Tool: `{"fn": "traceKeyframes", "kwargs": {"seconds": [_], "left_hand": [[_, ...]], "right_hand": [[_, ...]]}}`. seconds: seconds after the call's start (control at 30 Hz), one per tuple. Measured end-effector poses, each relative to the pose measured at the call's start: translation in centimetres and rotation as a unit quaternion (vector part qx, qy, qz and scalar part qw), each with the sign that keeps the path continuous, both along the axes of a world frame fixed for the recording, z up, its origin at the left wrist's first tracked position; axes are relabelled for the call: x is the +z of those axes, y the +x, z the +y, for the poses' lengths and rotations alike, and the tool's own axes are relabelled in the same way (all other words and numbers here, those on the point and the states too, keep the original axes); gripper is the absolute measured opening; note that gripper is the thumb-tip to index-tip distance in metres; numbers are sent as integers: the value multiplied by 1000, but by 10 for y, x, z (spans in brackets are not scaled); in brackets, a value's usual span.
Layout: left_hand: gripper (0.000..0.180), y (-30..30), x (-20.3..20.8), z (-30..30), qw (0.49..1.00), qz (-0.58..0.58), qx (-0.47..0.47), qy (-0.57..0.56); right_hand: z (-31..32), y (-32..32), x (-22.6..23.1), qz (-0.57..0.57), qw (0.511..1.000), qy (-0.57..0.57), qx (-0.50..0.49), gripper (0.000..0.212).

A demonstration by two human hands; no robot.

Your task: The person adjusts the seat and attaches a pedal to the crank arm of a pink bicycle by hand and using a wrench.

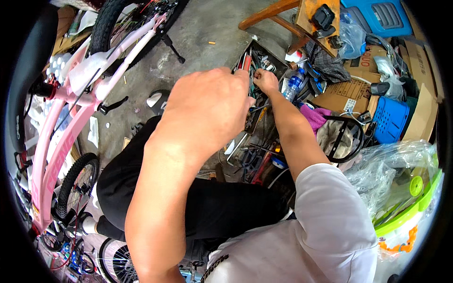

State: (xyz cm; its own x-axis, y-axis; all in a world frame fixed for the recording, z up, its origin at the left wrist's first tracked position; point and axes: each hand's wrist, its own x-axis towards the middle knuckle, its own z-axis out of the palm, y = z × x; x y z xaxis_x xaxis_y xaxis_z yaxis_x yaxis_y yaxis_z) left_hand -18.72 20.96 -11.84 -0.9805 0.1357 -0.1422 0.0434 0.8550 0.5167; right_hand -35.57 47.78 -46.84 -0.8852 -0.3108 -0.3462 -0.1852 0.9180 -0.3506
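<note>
My left hand (207,106) is large in the middle of the view, its fingers curled closed. At its far side a red-handled tool (247,62) sticks out of the grip; the hand hides most of it, so its exact kind does not show. Beyond it, my right hand (266,81) has its fingertips drawn together over a dark, open tool tray (278,62). What those fingers pinch, if anything, is too small to make out. Metal tools and small parts fill the tray, partly covered by both hands.
A pink bicycle frame (66,151) stands at the left. Right of the tray are a water bottle (294,85), a cardboard box (342,94) and a blue basket (390,119). A wooden stool (278,9) stands at the far side. Loose tools (257,162) lie near my knee.
</note>
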Motion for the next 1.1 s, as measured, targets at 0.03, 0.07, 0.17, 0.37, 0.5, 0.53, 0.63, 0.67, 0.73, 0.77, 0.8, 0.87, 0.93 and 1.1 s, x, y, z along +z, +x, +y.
{"fn": "traceKeyframes", "kwargs": {"seconds": [0.03, 0.07, 0.17, 0.37, 0.5, 0.53, 0.63, 0.67, 0.73, 0.77, 0.8, 0.87, 0.93, 1.1], "left_hand": [[24, 0, -2, 1, 1000, -10, 3, -5], [24, -1, -3, 4, 1000, -6, 5, 0], [23, -3, -4, 7, 1000, 0, 7, 6], [23, -5, -3, 3, 999, 38, 16, 35], [24, -6, -4, -1, 999, 26, 11, 21], [24, -7, -3, -1, 1000, 14, 19, 18], [24, -10, 5, -1, 1000, -10, 22, 10], [24, -10, 7, -2, 1000, -2, 22, 9], [24, -14, 8, -2, 999, 34, 26, 14], [24, -17, 11, -4, 999, 16, 31, 22], [24, -11, 11, -14, 999, 15, 46, 9], [26, -5, 14, -25, 994, 36, 103, 0], [26, -1, 20, -32, 991, 45, 124, -31], [25, 20, 27, -49, 910, 291, 270, 122]], "right_hand": [[-5, 4, 5, 10, 1000, -3, 24, 25], [-3, 3, 10, 25, 999, -2, 44, 25], [-3, 19, 6, 145, 985, -85, -46, 21], [-5, 25, 6, 128, 962, -100, -221, 21], [-11, 10, 28, 181, 935, -171, -253, 29], [-11, 7, 34, 197, 920, -204, -271, 31], [-4, 3, 53, 243, 910, -172, -289, 36], [-2, -1, 59, 272, 901, -135, -310, 37], [20, -14, 60, 176, 866, -259, -391, 37], [24, -16, 63, 94, 813, -349, -457, 35], [-14, 6, 87, 0, 744, -450, -494, 32], [-52, 28, 129, -117, 686, -541, -471, 31], [-83, 54, 171, -205, 657, -618, -379, 38], [-160, 100, 275, -352, 571, -701, -243, 52]]}}
